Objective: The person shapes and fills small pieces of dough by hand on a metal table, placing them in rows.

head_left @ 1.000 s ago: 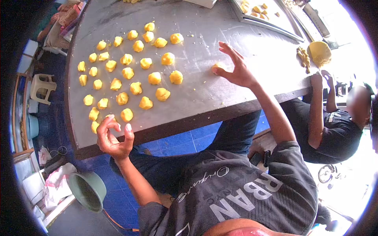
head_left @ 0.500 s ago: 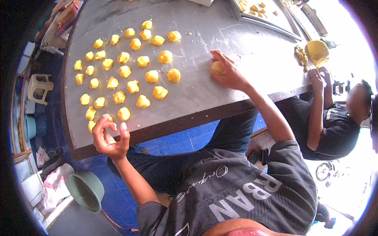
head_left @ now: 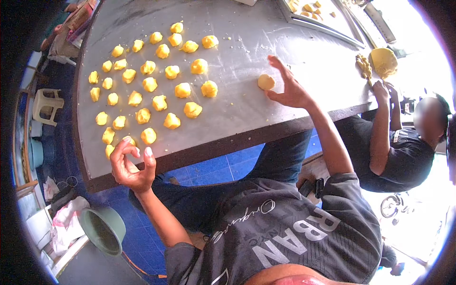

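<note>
– Dough ball (head_left: 266, 82), round and tan-yellow: placed where?

– Right of the rough dough lumps (head_left: 149, 85), lying alone on the grey table (head_left: 232, 114).

– And the hands?

– Apart from each other. Right hand (head_left: 295, 92) farther right of the lumps, spread open, thumb low beside the ball, fingers stretched past the far side; hard to tell whether touching. Left hand (head_left: 129, 168) at the near left corner of the lumps, fingers curled, with a gap between thumb and fingertips and no visible grip on anything; cannot tell about contact with the nearest of them.

– Any advice for shaping the piece well?

– Probably best to cup the palm loosely over the top and roll in small circles with light, even pressure. Keep the fingers curved as a wall around the side, and avoid pressing straight down, for fear of flattening. Better to stay clear of the crumbs (head_left: 229, 38) at the right edge of the lumps, likely to stick and spoil the surface.

– And the look of it?

– Smooth-seeming on top, nearly circular in outline, no cracks to be made out from this view. Paler and duller than the lumps, all bright yellow, knobbly and uneven. Underside hidden.
</note>
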A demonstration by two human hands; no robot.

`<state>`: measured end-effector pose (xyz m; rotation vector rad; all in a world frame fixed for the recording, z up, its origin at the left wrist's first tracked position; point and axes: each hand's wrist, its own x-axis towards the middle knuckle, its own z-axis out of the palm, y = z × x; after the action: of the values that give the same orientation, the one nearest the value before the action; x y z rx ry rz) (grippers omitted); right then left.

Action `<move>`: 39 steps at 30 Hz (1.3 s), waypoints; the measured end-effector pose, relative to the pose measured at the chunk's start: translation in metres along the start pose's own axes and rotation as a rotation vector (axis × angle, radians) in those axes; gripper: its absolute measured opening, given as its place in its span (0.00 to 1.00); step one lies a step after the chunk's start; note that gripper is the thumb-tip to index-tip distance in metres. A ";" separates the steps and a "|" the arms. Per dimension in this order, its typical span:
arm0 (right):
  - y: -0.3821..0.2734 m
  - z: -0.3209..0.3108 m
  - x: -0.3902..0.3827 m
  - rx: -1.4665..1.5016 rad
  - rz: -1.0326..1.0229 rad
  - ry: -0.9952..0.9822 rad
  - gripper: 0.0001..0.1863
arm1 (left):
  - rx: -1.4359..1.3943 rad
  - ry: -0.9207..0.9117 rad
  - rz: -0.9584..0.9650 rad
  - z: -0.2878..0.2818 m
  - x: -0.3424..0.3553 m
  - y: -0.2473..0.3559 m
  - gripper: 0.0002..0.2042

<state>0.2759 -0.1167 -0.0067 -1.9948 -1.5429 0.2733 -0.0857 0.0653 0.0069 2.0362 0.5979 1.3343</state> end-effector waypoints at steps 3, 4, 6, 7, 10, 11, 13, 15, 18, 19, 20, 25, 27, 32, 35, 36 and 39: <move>0.000 0.001 -0.005 0.000 -0.008 0.132 0.48 | 0.007 0.064 0.014 0.001 -0.001 -0.004 0.21; -0.012 0.007 -0.004 -0.004 0.087 0.119 0.50 | -0.001 0.063 0.013 0.002 -0.001 -0.006 0.21; -0.028 0.025 0.003 0.015 0.218 0.107 0.48 | 0.038 0.059 0.009 -0.001 -0.001 -0.006 0.21; -0.026 0.024 0.004 0.006 0.182 0.095 0.44 | 0.037 0.058 0.012 0.000 0.000 -0.006 0.21; -0.016 0.020 0.008 -0.004 0.148 0.052 0.39 | 0.010 0.059 0.014 0.000 -0.001 -0.004 0.21; -0.012 0.018 0.008 -0.006 0.152 0.020 0.37 | 0.015 0.057 0.012 0.000 -0.001 -0.004 0.21; -0.008 0.013 0.010 0.000 0.098 -0.018 0.39 | 0.020 0.056 0.008 -0.001 -0.002 -0.004 0.21; -0.007 0.009 0.011 0.006 0.045 -0.057 0.40 | 0.017 0.061 0.014 -0.002 -0.001 -0.005 0.21; 0.002 0.005 0.012 -0.086 -0.054 0.034 0.42 | 0.009 0.073 0.012 0.001 -0.001 -0.004 0.21; 0.007 0.005 0.014 -0.165 -0.114 0.075 0.44 | 0.010 0.071 0.011 0.000 -0.001 -0.004 0.21; 0.012 0.005 0.016 -0.244 -0.174 0.116 0.46 | 0.019 0.064 0.023 0.000 -0.001 -0.004 0.21; 0.021 0.003 0.018 -0.365 -0.190 0.129 0.51 | 0.018 0.050 0.030 0.000 0.000 -0.005 0.21; 0.023 0.001 0.020 -0.347 -0.187 0.069 0.53 | 0.046 0.054 0.036 -0.002 -0.001 -0.007 0.21; 0.035 -0.007 0.020 -0.374 -0.142 0.033 0.57 | 0.022 0.056 0.030 0.001 0.001 -0.005 0.20; 0.041 -0.011 0.025 -0.326 -0.090 -0.043 0.60 | 0.024 0.053 0.027 0.001 0.001 -0.006 0.20; 0.041 -0.012 0.023 -0.325 -0.090 -0.043 0.60 | 0.036 0.048 0.036 0.000 0.001 -0.007 0.20; 0.040 -0.017 0.020 -0.306 -0.096 -0.069 0.63 | 0.042 0.052 -0.005 0.000 -0.001 -0.005 0.20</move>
<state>0.3229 -0.1095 -0.0123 -2.1508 -1.8088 0.0691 -0.0861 0.0683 0.0027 2.0380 0.6585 1.3861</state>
